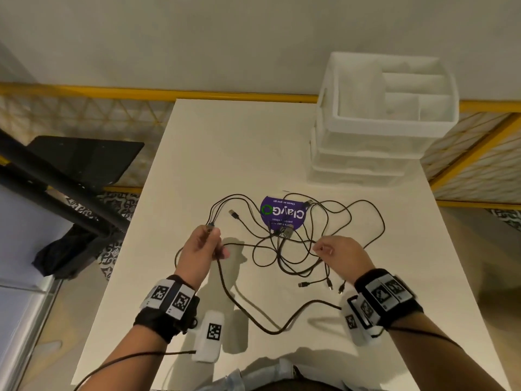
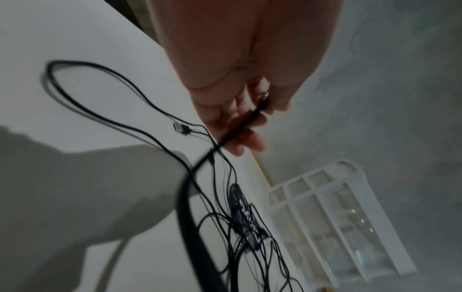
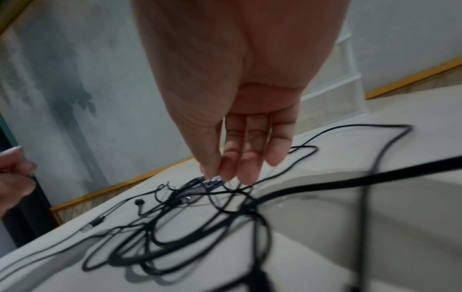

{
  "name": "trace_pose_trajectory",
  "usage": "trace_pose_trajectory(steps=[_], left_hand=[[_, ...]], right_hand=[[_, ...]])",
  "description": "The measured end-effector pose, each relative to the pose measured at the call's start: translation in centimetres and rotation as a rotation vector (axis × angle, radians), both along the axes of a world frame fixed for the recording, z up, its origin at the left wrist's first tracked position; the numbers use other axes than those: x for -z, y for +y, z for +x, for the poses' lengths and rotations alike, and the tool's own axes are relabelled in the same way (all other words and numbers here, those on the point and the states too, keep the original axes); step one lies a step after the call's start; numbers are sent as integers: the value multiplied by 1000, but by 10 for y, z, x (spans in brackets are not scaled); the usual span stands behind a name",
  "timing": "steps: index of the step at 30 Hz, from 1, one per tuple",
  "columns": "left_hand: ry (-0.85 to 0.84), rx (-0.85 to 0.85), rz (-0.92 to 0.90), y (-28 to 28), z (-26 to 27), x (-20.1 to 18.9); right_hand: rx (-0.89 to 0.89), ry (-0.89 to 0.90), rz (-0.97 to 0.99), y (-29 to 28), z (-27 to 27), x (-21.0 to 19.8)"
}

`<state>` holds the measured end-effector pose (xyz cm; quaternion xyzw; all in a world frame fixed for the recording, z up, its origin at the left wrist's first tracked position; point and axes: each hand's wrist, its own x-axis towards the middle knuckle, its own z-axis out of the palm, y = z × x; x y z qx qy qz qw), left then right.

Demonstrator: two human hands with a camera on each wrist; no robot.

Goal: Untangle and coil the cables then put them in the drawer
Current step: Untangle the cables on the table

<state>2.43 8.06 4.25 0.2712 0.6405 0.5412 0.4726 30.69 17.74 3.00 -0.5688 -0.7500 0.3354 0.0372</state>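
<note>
Several thin black cables (image 1: 290, 249) lie tangled on the white table (image 1: 225, 150), partly over a round purple sticker (image 1: 282, 213). My left hand (image 1: 203, 246) grips one cable just below its USB plug (image 1: 210, 228); the left wrist view shows the fingers (image 2: 237, 122) curled round that cable (image 2: 250, 118). From there it loops down across the table and runs behind my right wrist. My right hand (image 1: 335, 248) hovers over the tangle's right side. Its thumb and fingertips (image 3: 225, 173) pinch a thin strand lifted from the tangle (image 3: 175, 227).
A white plastic drawer unit (image 1: 380, 122) stands at the table's back right, with a divided tray on top. Loose plug ends (image 1: 329, 285) lie near my right wrist. A black stand (image 1: 84, 159) is off the table's left edge.
</note>
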Motion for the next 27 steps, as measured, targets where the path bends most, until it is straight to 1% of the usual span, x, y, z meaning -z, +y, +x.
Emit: trace_pose_trajectory(steps=[3, 6, 9, 12, 15, 17, 20, 21, 23, 24, 27], left_hand=[[217, 139, -41, 11, 14, 1], [425, 316, -37, 20, 32, 1], [544, 541, -98, 22, 55, 0], [780, 812, -107, 25, 86, 3], [925, 950, -124, 32, 115, 10], [963, 1015, -179, 35, 128, 20], [1022, 1124, -255, 35, 134, 35], [1040, 1136, -246, 34, 133, 38], [1063, 1112, -180, 33, 131, 41], [1080, 1091, -142, 32, 130, 42], [1112, 1044, -80, 28, 126, 39]], right_hand=[[-36, -32, 3, -8, 23, 6], [-6, -47, 3, -17, 38, 14], [22, -68, -6, -27, 46, 19], [50, -34, 68, -33, 53, 20], [38, -19, 125, -34, 56, 18], [12, -22, 150, -32, 56, 12], [-34, -2, 189, -31, 56, 2], [-72, -41, 164, -32, 56, 0], [-148, -199, 63, -34, 55, 2], [-156, -257, 24, -35, 55, 5], [-144, -316, -5, -35, 54, 11]])
